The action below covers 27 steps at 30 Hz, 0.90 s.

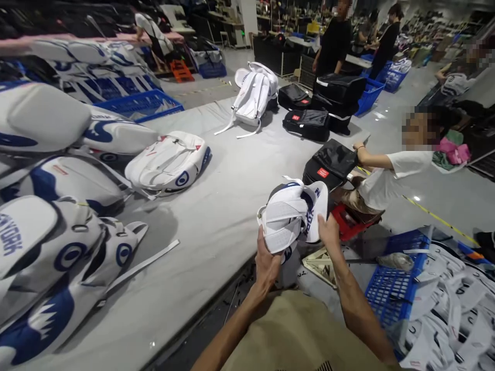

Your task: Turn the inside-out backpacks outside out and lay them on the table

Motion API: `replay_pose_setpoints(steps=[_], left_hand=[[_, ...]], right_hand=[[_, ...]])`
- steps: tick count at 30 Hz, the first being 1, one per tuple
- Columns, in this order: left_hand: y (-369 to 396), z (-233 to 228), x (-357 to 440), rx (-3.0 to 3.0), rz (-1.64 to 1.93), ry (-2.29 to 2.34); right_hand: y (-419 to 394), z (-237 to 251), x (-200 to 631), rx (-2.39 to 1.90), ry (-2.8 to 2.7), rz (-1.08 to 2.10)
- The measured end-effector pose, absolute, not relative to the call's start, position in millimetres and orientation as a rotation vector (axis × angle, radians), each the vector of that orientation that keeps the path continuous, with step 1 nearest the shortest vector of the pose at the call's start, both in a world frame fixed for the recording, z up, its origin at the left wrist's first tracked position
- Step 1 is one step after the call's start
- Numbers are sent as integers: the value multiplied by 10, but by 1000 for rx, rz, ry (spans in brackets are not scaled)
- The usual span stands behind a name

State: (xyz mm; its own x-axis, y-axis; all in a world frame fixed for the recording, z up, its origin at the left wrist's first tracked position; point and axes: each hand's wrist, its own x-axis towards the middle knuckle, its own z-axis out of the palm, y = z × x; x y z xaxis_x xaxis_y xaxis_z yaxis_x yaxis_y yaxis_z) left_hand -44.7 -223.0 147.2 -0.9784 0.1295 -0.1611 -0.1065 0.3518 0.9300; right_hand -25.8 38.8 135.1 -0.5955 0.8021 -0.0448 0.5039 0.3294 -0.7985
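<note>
Both of my hands are on a white backpack [284, 219] with dark blue trim, beyond the table's near edge. My left hand [266, 265] is closed on its lower left side. My right hand [328, 232] grips the edge of a white flap with blue lettering on the right. Some of the bag's lower part is hidden from me. On the table [220, 216], a white backpack [170, 162] with a blue ring mark lies to the left. Further left are several piled white-and-blue backpacks [50, 118], one with a flap reading "YORK".
A seated person [406, 170] handles a black bag [328, 165] at the table's right edge. More black bags [309, 123] and a white backpack [253, 95] stand at the far end. A blue crate [398, 278] of white pieces is at lower right, near a red stool [353, 221].
</note>
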Motion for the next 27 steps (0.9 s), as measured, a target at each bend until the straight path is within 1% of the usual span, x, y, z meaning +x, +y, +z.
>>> replay_pose_setpoints(steps=[3, 6, 9, 14, 17, 20, 22, 24, 27], left_hand=[[-2367, 1346, -281, 49, 1740, 2408], [-2477, 1238, -137, 142, 1785, 2374], [-2477, 1160, 15, 219, 1754, 2346], [-2466, 1104, 150, 193, 1767, 2343], [-2637, 1109, 97, 178, 1710, 2404], [-2841, 1081, -12, 187, 1746, 2385], [-2902, 1028, -70, 244, 1754, 2297], [-2863, 970, -101, 332, 1681, 2230], [-2608, 931, -96, 484, 1542, 2128]], right_hand=[[955, 1168, 189, -1319, -2087, 1267], [1107, 1090, 421, -1385, -2017, 1318], [863, 1108, 415, -1413, -1967, 1296], [285, 1314, 237, -1274, -2002, 1171], [152, 1555, 239, -1233, -2063, 1120], [99, 1920, 288, -1095, -2139, 1019], [37, 2238, 323, -894, -2184, 882], [-67, 2598, 397, -663, -2222, 696], [-295, 3149, 665, -332, -2322, 365]])
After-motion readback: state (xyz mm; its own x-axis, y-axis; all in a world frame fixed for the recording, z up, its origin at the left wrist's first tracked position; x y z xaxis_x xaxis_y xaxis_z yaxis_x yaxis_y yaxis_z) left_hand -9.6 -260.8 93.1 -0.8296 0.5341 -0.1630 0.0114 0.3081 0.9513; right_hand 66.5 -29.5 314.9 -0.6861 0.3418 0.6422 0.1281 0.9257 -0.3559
